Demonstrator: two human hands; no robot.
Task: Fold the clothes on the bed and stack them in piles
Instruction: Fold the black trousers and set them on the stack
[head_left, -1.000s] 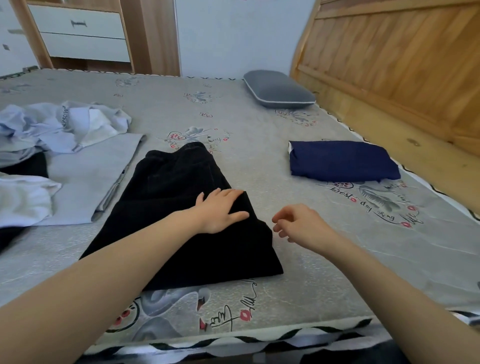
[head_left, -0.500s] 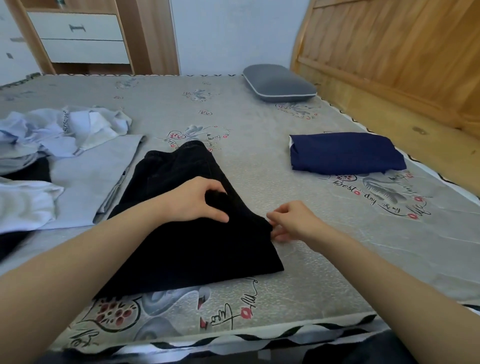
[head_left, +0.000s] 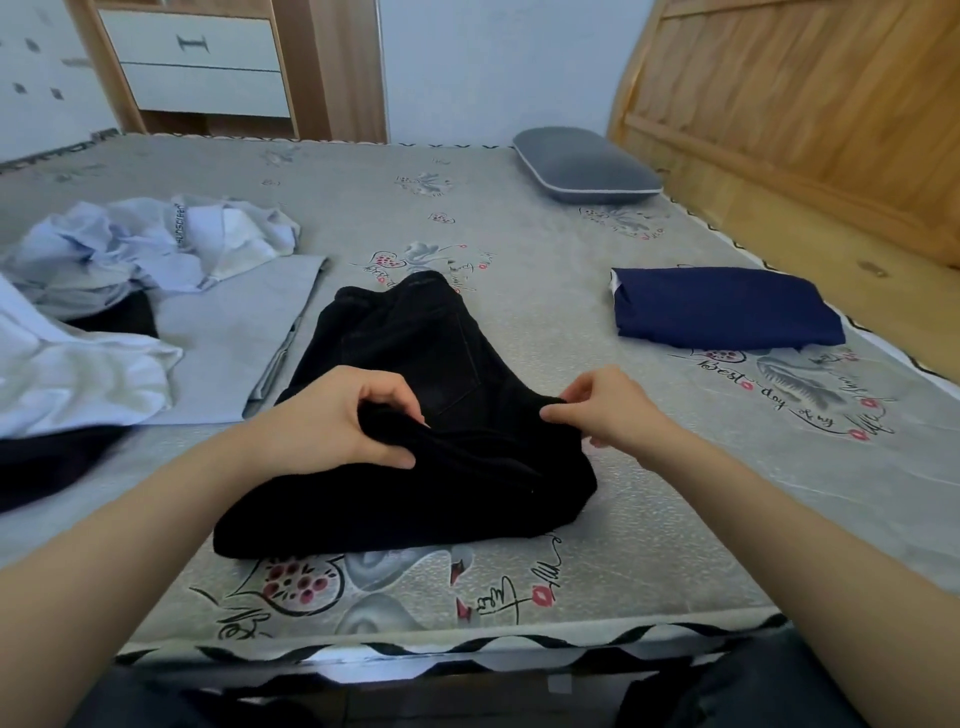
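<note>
From my feed I see the black trousers (head_left: 415, 405) lying in the centre of the frame on the bed (head_left: 519, 218), waist end toward the top of the picture, the near part doubled up into a thick fold. My left hand (head_left: 332, 423) grips a bunched ridge of that black cloth just left of centre, fingers curled over it and thumb tucked beneath. My right hand (head_left: 602, 405), just right of centre, pinches the right edge of the same fold between thumb and fingertips, lifting it slightly off the layer below. At the right of the frame, well apart from the trousers, a navy garment (head_left: 727, 314) lies folded flat into a rectangle. On the left side a grey garment (head_left: 234, 332) lies spread flat, its edge just beside the trousers, and above it in the upper left sits a crumpled heap of pale blue and white clothes (head_left: 145, 244). A loose white garment (head_left: 78, 379) lies at the far left edge with dark cloth showing under it. A grey pillow (head_left: 584, 166) rests near the wooden headboard (head_left: 805, 104) in the upper right, and a drawer unit (head_left: 197, 62) stands at the upper left.
</note>
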